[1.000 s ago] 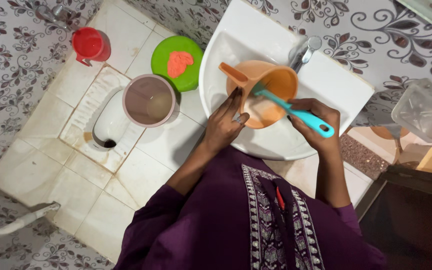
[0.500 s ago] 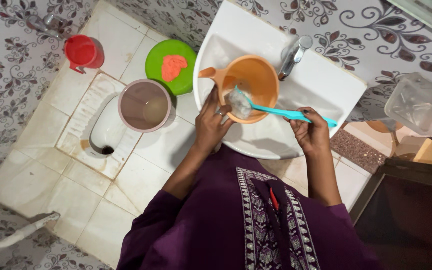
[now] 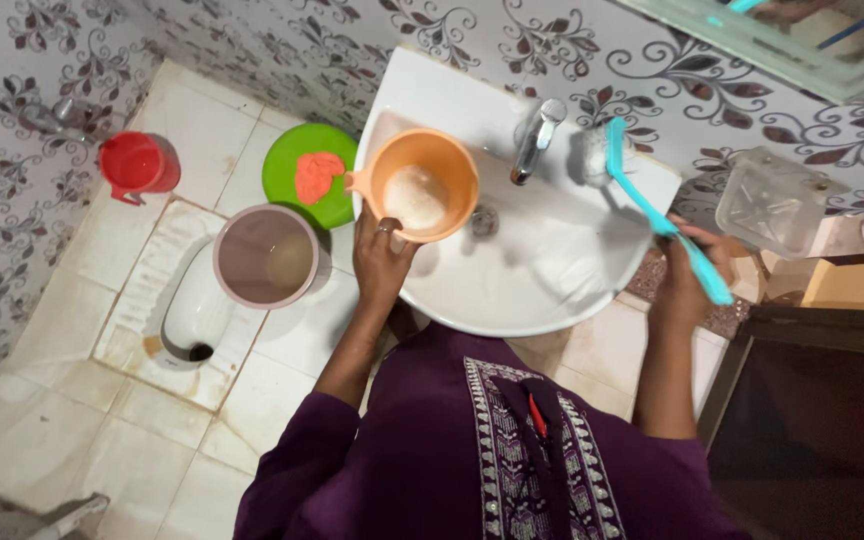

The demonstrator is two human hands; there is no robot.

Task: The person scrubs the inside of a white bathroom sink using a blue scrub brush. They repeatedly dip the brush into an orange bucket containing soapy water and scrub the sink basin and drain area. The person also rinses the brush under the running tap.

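The brush [image 3: 664, 222] has lifted out of the orange mug [image 3: 420, 186].

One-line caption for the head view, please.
Over a white sink, the left hand holds an orange mug of foam while the right hand lifts a teal brush beside the tap.

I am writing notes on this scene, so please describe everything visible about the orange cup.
The orange cup looks like smooth plastic, round, with a short handle stub on its left side. It is upright, mouth open toward the camera, with pale foam or soapy liquid inside. The left hand grips its near rim and wall from below. It is held over the left part of the white sink, beside the metal tap. Nothing else touches it.
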